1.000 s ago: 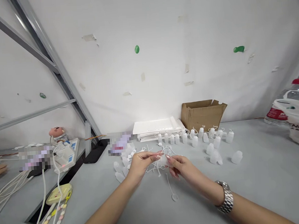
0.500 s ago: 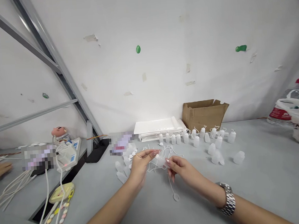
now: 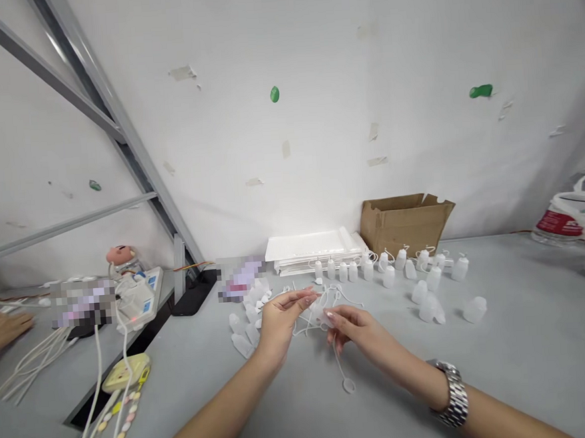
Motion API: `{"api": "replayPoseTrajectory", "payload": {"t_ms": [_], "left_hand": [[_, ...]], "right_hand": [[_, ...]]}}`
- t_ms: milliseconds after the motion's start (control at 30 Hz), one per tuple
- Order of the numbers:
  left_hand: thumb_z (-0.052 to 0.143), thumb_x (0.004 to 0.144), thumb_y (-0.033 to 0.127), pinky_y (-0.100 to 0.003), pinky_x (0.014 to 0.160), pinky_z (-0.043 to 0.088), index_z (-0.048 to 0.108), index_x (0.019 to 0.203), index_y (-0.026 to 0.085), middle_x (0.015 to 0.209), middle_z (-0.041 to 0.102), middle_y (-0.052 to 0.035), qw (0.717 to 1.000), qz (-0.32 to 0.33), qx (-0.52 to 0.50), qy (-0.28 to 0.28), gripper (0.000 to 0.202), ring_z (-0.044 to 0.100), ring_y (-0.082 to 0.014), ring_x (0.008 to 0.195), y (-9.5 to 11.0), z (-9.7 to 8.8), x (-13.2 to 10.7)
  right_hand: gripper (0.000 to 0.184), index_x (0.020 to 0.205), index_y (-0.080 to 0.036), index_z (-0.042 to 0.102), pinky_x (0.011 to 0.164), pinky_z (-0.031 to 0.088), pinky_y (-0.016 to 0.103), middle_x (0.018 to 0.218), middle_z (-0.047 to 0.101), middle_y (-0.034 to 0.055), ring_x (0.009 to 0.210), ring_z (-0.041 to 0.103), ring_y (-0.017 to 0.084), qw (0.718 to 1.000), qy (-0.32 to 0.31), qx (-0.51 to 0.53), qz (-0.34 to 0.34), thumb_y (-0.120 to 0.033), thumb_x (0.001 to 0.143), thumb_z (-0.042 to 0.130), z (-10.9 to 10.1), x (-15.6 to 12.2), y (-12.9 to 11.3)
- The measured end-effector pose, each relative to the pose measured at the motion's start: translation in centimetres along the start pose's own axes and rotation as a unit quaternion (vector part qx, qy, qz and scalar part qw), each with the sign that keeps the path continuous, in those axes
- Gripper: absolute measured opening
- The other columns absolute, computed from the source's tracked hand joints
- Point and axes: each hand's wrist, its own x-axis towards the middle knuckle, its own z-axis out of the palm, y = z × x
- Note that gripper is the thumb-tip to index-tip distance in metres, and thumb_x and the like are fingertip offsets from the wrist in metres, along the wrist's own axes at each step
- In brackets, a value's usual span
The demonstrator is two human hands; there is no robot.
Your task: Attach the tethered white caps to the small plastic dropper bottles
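Toward the front edge of the desk (image 3: 296, 412), a ringed white strap (image 3: 349, 386) lies with its tail running up to the right hand (image 3: 357, 324), whose closed thumb and fingers pinch a small translucent bottle (image 3: 318, 314) above the desk, while the left hand (image 3: 281, 321) has its fingertips nearly together at the bottle's other side, though I cannot tell whether they grip it. Just beyond lie tangled straps (image 3: 334, 293). Farther off, capped bottles (image 3: 389, 277) stand toward the back edge, before a white stack (image 3: 314, 245) and a cardboard box (image 3: 403, 228).
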Motion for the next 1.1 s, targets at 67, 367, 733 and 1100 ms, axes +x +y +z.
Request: {"api": "replayPoseTrajectory", "payload": {"t_ms": [67, 367, 733, 1100], "left_hand": [[0.070, 0.061, 0.031, -0.037, 0.091, 0.040, 0.069, 0.075, 0.016, 0.090, 0.070, -0.0084, 1.000, -0.006, -0.005, 0.009, 0.021, 0.059, -0.0241, 0.098, -0.3, 0.0, 0.1], [0.072, 0.060, 0.029, -0.035, 0.093, 0.037, 0.069, 0.081, 0.014, 0.092, 0.070, -0.0099, 0.992, -0.056, -0.109, -0.016, 0.026, 0.060, -0.0220, 0.096, -1.3, 0.1, 0.5], [0.072, 0.059, 0.028, -0.037, 0.093, 0.038, 0.065, 0.086, 0.012, 0.090, 0.070, -0.0113, 0.994, -0.043, -0.099, 0.017, 0.032, 0.062, -0.0224, 0.094, -0.8, 0.0, 0.5], [0.072, 0.060, 0.026, -0.034, 0.090, 0.039, 0.065, 0.080, 0.013, 0.082, 0.071, -0.0087, 0.992, -0.047, -0.120, 0.002, 0.025, 0.063, -0.0207, 0.090, -0.7, 0.2, 0.4]], "right_hand": [[0.044, 0.074, -0.017, 0.053, 0.054, 0.042, 0.028, 0.060, 0.057, -0.0013, 0.052, 0.052, 0.013, 1.000, 0.026, -0.007, -0.016, -0.058, 0.060, 0.063, 0.0, 0.0, -0.1], [0.049, 0.062, -0.015, 0.054, 0.047, 0.033, 0.023, 0.042, 0.049, -0.0029, 0.038, 0.040, 0.007, 0.985, -0.083, 0.123, 0.083, -0.062, 0.075, 0.045, 0.0, -0.2, -0.3], [0.037, 0.081, -0.018, 0.053, 0.059, 0.042, 0.028, 0.066, 0.056, -0.0003, 0.061, 0.053, 0.014, 0.994, 0.058, -0.074, -0.060, -0.054, 0.071, 0.056, -0.2, 0.2, 0.5], [0.054, 0.065, -0.013, 0.056, 0.050, 0.038, 0.025, 0.050, 0.054, 0.0002, 0.042, 0.047, 0.009, 0.992, -0.030, 0.093, 0.073, -0.066, 0.069, 0.046, -0.1, 0.4, 0.6]]}}
